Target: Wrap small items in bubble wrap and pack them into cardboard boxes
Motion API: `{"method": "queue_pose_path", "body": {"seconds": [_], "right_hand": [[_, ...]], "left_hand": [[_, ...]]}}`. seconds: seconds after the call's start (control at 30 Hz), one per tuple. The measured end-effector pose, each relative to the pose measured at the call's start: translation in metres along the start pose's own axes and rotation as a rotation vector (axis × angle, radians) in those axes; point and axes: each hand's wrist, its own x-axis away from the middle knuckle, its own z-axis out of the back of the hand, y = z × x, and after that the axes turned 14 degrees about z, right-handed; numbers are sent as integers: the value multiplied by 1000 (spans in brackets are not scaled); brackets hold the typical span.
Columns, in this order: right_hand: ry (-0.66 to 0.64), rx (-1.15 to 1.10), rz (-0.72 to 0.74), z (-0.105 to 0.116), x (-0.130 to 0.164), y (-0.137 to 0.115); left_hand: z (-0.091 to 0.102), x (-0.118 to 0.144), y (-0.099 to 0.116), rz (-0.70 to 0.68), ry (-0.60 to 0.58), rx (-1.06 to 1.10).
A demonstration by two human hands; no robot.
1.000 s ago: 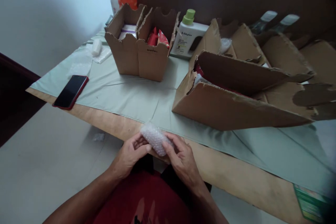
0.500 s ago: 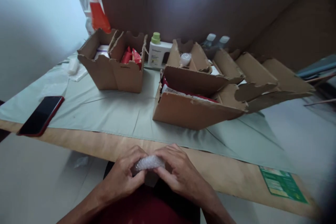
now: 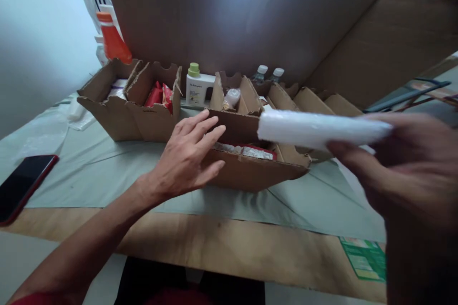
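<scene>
My right hand (image 3: 404,167) grips one end of a white bubble-wrap bundle (image 3: 304,127), raised at the right and smeared a little by motion. The bundle points left, in front of the cardboard compartments. Empty, with fingers apart, my left hand (image 3: 189,155) hovers by the left end of the front cardboard box (image 3: 246,171). I cannot tell whether it touches the box. Inside that box lie red and silvery packets (image 3: 255,152), partly hidden by its front wall.
Left of centre stands a two-part cardboard box (image 3: 125,121) holding red packets (image 3: 155,95). A white bottle with a green cap (image 3: 198,88) is behind. A phone (image 3: 26,186) lies at the left, a green leaflet (image 3: 365,259) at the right front edge. Cardboard panels (image 3: 214,14) rise behind.
My hands have parted from around the bundle near my lap. The right one has lifted it up and to the right; the left has let go and moved forward to the front box.
</scene>
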Motion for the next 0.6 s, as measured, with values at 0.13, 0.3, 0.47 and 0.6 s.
{"method": "queue_pose_path", "body": {"seconds": [0.13, 0.3, 0.47, 0.6], "right_hand": [[-303, 48, 170, -39, -45, 36], [-617, 93, 284, -88, -64, 37], [-1064, 331, 346, -105, -73, 16], [-1217, 469, 333, -105, -79, 13]], "left_hand": [[-13, -16, -3, -45, -112, -82], [-15, -9, -1, -73, -77, -102], [-15, -11, 3, -68, -79, -83], [-15, -13, 3, -73, -80, -72]]}}
